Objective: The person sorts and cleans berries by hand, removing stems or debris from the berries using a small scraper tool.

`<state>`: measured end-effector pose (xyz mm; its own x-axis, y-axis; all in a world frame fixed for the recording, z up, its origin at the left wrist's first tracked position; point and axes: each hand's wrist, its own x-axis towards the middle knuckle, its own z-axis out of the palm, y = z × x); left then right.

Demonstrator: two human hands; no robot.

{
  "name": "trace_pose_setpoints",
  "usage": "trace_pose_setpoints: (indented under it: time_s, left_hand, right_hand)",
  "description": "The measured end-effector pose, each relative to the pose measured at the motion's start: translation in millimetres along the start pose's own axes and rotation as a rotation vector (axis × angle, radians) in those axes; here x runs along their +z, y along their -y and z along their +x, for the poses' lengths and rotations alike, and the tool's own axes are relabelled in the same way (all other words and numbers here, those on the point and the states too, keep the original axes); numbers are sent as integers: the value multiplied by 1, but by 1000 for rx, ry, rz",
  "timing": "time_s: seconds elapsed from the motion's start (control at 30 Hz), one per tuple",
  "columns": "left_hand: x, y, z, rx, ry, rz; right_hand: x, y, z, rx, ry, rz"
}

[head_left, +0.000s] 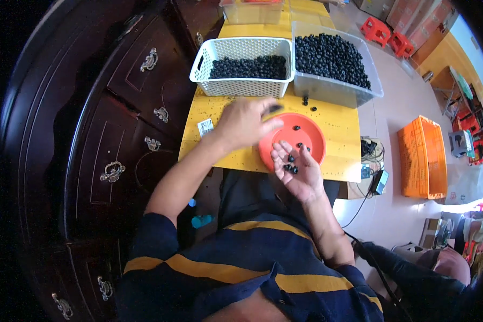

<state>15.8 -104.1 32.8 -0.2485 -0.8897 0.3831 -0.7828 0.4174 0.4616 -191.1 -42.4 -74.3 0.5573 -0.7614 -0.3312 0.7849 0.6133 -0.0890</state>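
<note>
Head cam, looking straight down at a yellow worktop point(338, 129) pushed up against a dark wooden cabinet point(118, 134) with metal drawer pulls.

The right hand point(298, 172) is palm up over the near edge of a round orange bowl point(308, 134), fingers loosely cupped, so that grip is wide open and just cradling a few small black beads point(291, 167) in the palm. A few more of the same beads sit in the bowl, and a couple lie loose on the worktop just past it.

The left hand point(244, 123) is palm down over the worktop, just beside the bowl's left rim. There's something small and dark at its fingertips, but it's blurred and I can't tell how tight that grip is or whether it's actually pinching anything.

Behind the bowl: a white lattice basket point(241, 59) partly filled with black beads, and right next to it, touching, a clear plastic bin point(333, 86) heaped with more.

Off to the right on the floor there's an orange crate point(421, 158), well apart from the worktop.
</note>
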Motion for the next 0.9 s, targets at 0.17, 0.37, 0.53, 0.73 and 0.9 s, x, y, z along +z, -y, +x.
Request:
trace_pose_setpoints:
  time_s: [0.17,0.37,0.53,0.73,0.9]
  left_hand:
    - [39,-25,-54,-63,356,-195]
    - [59,-31,-69,-15,340,-106]
    - [65,-32,-75,30,342,-8]
    - [66,-32,-75,57,314,43]
    - [61,-35,-73,-27,262,-79]
  right_hand:
    - [-8,-2,-1,-8,7,-7]
    - [-5,-10,-1,10,-65,-98]
    - [-17,-11,-1,23,-24,-51]
    - [-22,-14,2,-27,-124,-104]
    - [-21,-16,-2,-57,-161,-190]
